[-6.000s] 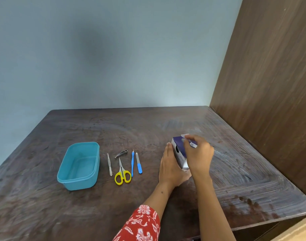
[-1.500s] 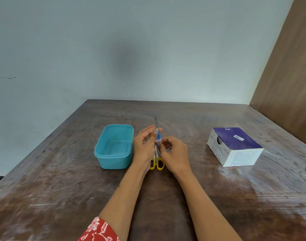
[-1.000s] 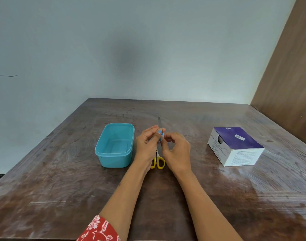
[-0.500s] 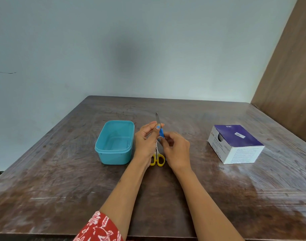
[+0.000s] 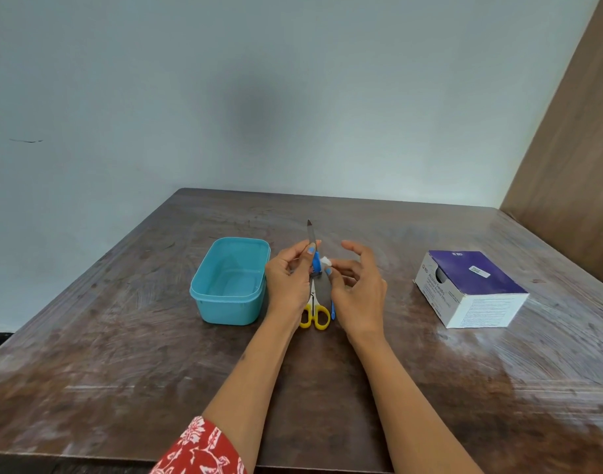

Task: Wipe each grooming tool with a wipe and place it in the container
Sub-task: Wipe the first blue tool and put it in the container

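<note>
From the head camera, the left hand [image 5: 288, 285] grips the nail file [image 5: 312, 246] upright by its blue handle above the table [image 5: 122, 354], just right of the blue container [image 5: 230, 282]. The right hand [image 5: 356, 289] pinches a small white wipe [image 5: 326, 261] beside the handle; half a second ago its other fingers were curled close, and now they are spread wider. Yellow scissors [image 5: 314, 311] still lie beneath. The purple box [image 5: 471, 289] sits well to the right.
</note>
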Motion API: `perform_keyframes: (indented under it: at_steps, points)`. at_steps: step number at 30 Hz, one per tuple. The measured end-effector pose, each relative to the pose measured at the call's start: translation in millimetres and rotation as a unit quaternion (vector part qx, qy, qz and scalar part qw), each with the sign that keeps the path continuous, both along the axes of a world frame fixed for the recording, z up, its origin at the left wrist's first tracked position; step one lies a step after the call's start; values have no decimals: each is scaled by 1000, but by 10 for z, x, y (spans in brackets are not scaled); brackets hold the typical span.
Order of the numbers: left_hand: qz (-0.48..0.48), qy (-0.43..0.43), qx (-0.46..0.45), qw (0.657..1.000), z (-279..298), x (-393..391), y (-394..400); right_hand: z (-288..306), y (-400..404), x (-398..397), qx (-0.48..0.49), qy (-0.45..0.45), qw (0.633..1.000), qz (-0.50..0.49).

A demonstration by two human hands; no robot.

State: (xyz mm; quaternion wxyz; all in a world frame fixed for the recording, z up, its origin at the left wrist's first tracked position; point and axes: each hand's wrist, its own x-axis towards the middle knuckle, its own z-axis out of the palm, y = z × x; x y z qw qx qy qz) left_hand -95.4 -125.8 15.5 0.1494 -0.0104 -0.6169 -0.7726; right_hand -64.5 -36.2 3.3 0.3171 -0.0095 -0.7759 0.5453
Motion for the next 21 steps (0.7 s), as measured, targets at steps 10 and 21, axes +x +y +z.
perform_keyframes:
  at_steps: [10,21]
  points:
    - [5,-1,-6,1000,18,36,14,35,9,8,-30,35,998,-48]
    - [1,-6,-18,1000,13,48,19,23,3,17,-58,27,997,-35]
